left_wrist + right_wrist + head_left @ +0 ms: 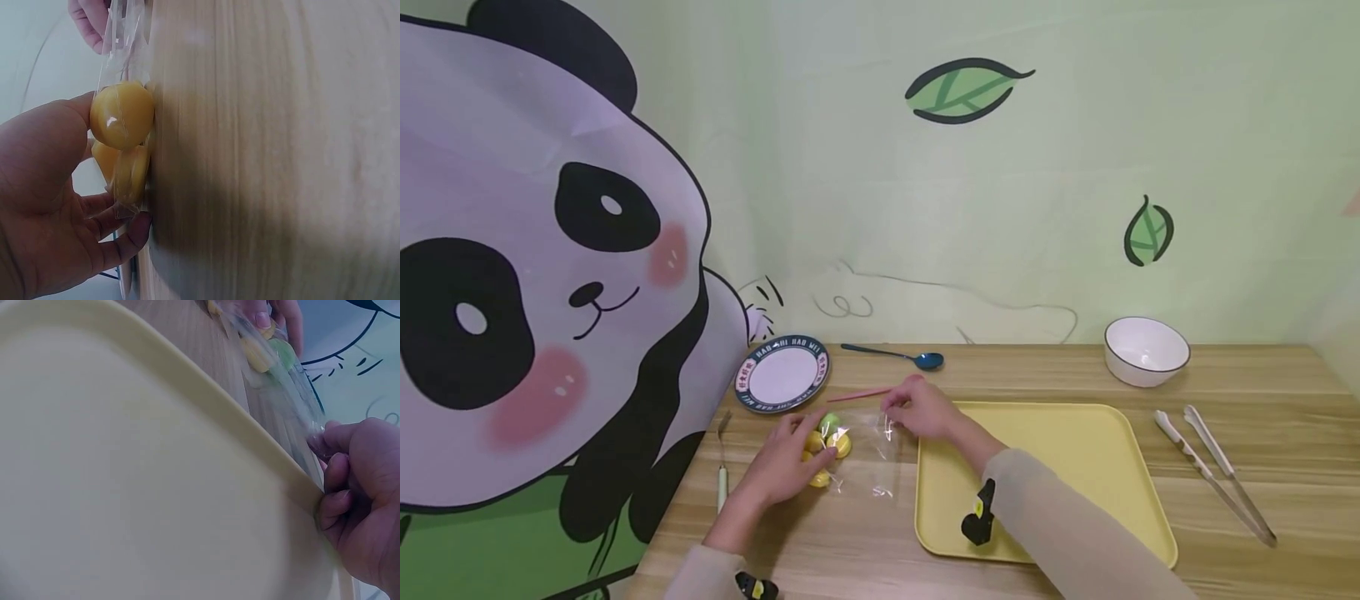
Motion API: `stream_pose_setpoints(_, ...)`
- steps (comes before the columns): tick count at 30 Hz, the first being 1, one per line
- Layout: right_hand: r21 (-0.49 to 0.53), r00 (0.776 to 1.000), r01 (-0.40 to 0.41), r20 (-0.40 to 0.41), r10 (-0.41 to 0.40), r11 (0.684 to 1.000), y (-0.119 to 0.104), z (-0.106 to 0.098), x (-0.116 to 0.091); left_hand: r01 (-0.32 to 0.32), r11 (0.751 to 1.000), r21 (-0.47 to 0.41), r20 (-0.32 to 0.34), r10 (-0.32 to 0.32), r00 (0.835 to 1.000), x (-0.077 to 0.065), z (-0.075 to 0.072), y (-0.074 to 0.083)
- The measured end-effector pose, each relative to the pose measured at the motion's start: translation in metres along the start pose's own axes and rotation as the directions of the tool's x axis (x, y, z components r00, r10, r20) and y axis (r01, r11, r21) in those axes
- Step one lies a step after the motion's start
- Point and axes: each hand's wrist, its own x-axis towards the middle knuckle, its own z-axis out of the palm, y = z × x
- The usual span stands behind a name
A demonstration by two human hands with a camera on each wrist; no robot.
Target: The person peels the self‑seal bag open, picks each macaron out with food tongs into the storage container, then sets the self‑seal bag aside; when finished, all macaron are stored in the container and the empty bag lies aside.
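Observation:
A clear plastic bag [868, 458] lies low over the wooden table, left of the yellow tray [1052, 467]. Inside its left end are several round yellow pieces [122, 115] and a green one [829, 424]. My left hand [778, 462] holds that filled end, thumb and fingers curved around the pieces through the plastic. At the bag's other end, my right hand [925, 408] pinches the edge between thumb and forefinger, its remaining fingers curled in. The right wrist view shows this hand [369, 487] beside the tray's rim.
Behind the bag lie a thin pink stick [859, 394], a dark blue spoon [928, 361] and a blue-rimmed plate [782, 377]. A fork [722, 479] is left of my left hand. Rightward are a white bowl [1142, 367] and metal tongs [1228, 479]. A panda-printed backdrop borders the table.

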Motion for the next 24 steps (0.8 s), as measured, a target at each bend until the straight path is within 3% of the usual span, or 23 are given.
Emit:
stream_pose_setpoints(9,0.001,1.000,0.007,-0.006,-0.007,1.000,0.003,-0.011,-0.009,0.003,1.000,-0.011,0.004,-0.003,1.000,-0.001,-0.002,-0.001)
stream_pose_setpoints(17,0.135,0.999,0.019,0.042,-0.025,0.991,0.003,-0.010,-0.007,0.001,1.000,-0.004,0.001,-0.001,1.000,-0.001,-0.003,-0.002)
stream_pose_setpoints(21,0.137,0.997,0.048,0.055,-0.056,0.989,0.002,-0.004,0.000,0.003,1.000,-0.004,0.002,-0.003,1.000,-0.001,-0.003,0.000)
stream_pose_setpoints(24,0.110,1.000,0.002,0.023,-0.005,0.994,-0.004,0.002,0.003,0.017,1.000,-0.006,0.004,-0.017,1.000,-0.002,-0.003,-0.001)
